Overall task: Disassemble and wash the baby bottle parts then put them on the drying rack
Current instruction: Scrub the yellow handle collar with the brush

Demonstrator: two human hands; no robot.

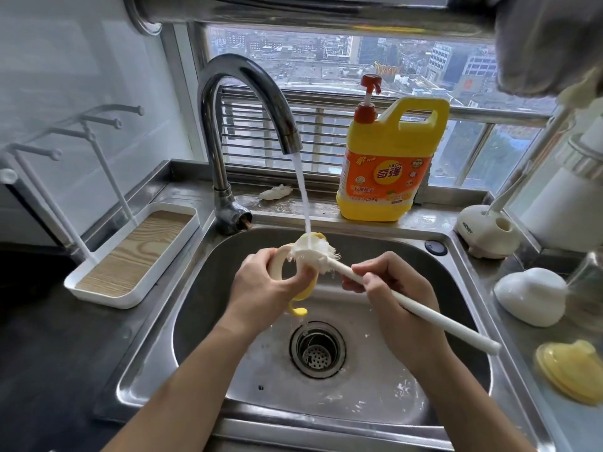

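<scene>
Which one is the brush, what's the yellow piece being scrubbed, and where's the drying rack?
Brush [440, 320]: head view, on the free stretch of its white handle.
Yellow piece [299, 311]: head view, on its lower curled handle tip.
Drying rack [137, 252]: head view, on its bare wood-grain tray floor.

Chrome tap [210, 132] at back of sink [202, 288], water running. Right of tap: yellow detergent jug [391, 164], red pump, upright on ledge. Between tap and jug: crumpled white wad [275, 192]. Far right of tap: cream stand [486, 233]. Below tap: drain strainer [318, 350]. Behind tap: barred window [326, 60], city view. Above tap: steel pipe [293, 11]. Up right of tap: grey cloth [548, 44]. Left of tap: dark worktop [39, 337].
</scene>
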